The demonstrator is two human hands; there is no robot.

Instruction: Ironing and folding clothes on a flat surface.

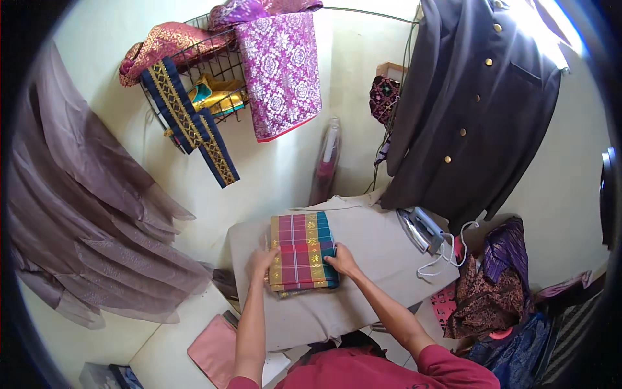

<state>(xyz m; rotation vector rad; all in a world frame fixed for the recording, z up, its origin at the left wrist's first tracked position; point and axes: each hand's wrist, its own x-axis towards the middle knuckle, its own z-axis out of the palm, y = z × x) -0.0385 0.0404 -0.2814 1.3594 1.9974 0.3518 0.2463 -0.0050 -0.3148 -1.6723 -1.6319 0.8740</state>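
A folded plaid cloth in red, pink, teal and gold lies on the beige padded ironing table. My left hand grips its left edge, the thumb on top and the other fingers mostly hidden at the side. At the right edge my right hand holds the cloth the same way, thumb over the teal border. Several layers show at the near side of the fold, where a bit of patterned cloth peeks out underneath.
An iron with a white cord rests at the table's right end. Above it hangs a dark jacket. A wire basket on the wall holds patterned cloths. Sheer mauve fabric hangs at left; piled garments lie at right.
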